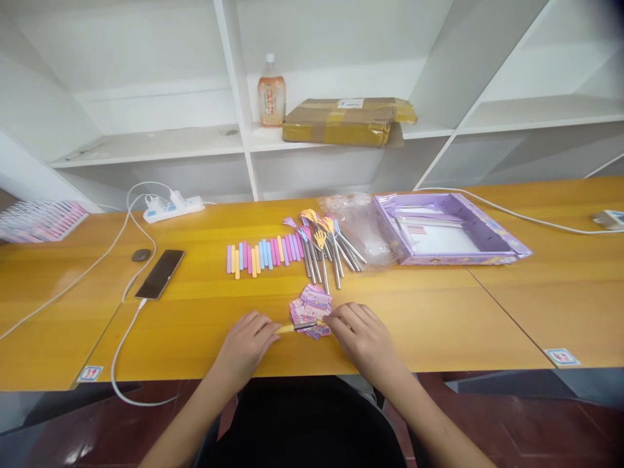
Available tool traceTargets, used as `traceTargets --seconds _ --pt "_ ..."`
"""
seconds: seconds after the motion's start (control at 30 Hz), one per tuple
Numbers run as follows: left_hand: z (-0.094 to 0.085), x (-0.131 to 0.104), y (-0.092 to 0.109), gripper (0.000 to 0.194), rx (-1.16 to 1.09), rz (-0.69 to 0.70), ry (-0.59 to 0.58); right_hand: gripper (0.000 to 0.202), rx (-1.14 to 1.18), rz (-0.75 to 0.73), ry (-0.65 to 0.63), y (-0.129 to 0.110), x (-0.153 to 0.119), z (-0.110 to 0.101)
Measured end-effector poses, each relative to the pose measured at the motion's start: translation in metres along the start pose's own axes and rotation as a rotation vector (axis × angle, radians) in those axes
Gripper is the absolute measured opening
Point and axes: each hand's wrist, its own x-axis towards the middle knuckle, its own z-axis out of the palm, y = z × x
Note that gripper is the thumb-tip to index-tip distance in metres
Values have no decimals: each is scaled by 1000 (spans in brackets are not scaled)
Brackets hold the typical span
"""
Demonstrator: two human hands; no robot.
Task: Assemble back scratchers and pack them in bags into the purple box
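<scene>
A yellow-handled stick with a metal shaft [305, 325] lies level between my hands. My left hand [252, 339] is closed on its yellow handle, and my right hand [358, 333] pinches its small yellow head end. Beneath and behind it is a pile of pink and purple printed cards [312, 301]. Further back, several metal sticks with coloured hand-shaped heads [322, 246] lie in a heap. A row of pink, yellow, blue and purple handles [263, 253] lies to their left.
A purple box [502, 252] and a clear plastic bag [363, 227] lie at the back right. On the left are a phone [160, 274], a cable, a dark mouse-like object [141, 255] and a power strip [174, 207]. Shelves behind hold a bottle [272, 97] and a carton [341, 121].
</scene>
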Motion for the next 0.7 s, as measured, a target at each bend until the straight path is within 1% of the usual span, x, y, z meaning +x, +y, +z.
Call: traceTargets --seconds 0.07,0.1,0.17,0.23,0.27,0.33,0.37,0.4,0.43,0.5,0.6,0.7 --pt "3 -2 1 17 20 -6 7 14 5 -5 -11 1 -1 2" --pt "2 -5 -3 16 45 -13 21 14 9 -4 -19 5 -4 0" --pt "-7 -19 -20 14 132 -27 61 13 9 12 -30 25 -15 -12" --pt "-28 -42 -50 12 259 -41 102 13 -25 44 -6 62 -37 -37" --pt "-42 -56 -68 11 318 -48 133 16 -56 46 30 83 -51 -53" --pt "-67 -85 -100 6 426 -65 159 13 -145 62 113 124 -82 -83" --pt "-77 -97 -112 4 444 -61 142 9 -209 55 132 140 -97 -96" --pt "-83 -106 -119 5 438 -45 111 9 -261 80 134 151 -110 -105" --pt "-87 -113 -123 6 448 -31 86 10 -309 102 122 157 -120 -111" --pt "-87 -117 -122 9 447 -19 64 9 -364 139 100 157 -132 -114" --pt "-80 -110 -114 11 441 -28 72 7 -394 143 78 147 -134 -109" --pt "-78 -105 -113 13 447 -24 74 11 -452 149 87 144 -132 -107"
